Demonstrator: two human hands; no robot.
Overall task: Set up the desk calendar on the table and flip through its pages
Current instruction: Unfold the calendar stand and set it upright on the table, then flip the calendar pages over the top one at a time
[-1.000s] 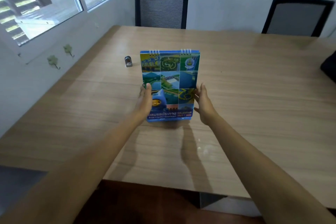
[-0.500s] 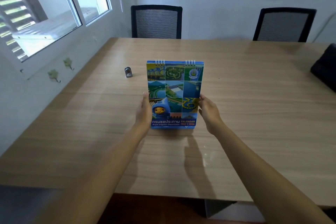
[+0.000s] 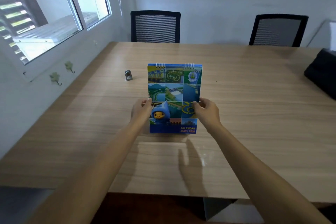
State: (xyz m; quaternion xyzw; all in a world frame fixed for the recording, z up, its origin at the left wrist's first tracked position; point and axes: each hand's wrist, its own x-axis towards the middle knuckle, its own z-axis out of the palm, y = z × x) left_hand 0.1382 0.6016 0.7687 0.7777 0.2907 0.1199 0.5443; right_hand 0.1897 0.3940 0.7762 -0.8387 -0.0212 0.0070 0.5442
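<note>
The desk calendar [image 3: 174, 89] stands upright near the middle of the wooden table [image 3: 254, 114], its blue photo-grid cover facing me and its spiral binding at the top. My left hand [image 3: 141, 110] pinches the cover's left edge about halfway down. My right hand [image 3: 205, 109] grips the right edge at the same height, with the thumb on the front. The calendar's bottom edge rests on the tabletop; its back side is hidden.
A small silver metal object [image 3: 128, 75] sits on the table left of the calendar. Two black mesh chairs [image 3: 155, 26] [image 3: 278, 31] stand at the far side. A black bag [image 3: 323, 72] lies at the right edge. Windows line the left wall.
Both hands slid up from the calendar's lower corners to mid-height on its sides. The calendar now stands with its bottom edge on the table. The camera tilted up a little.
</note>
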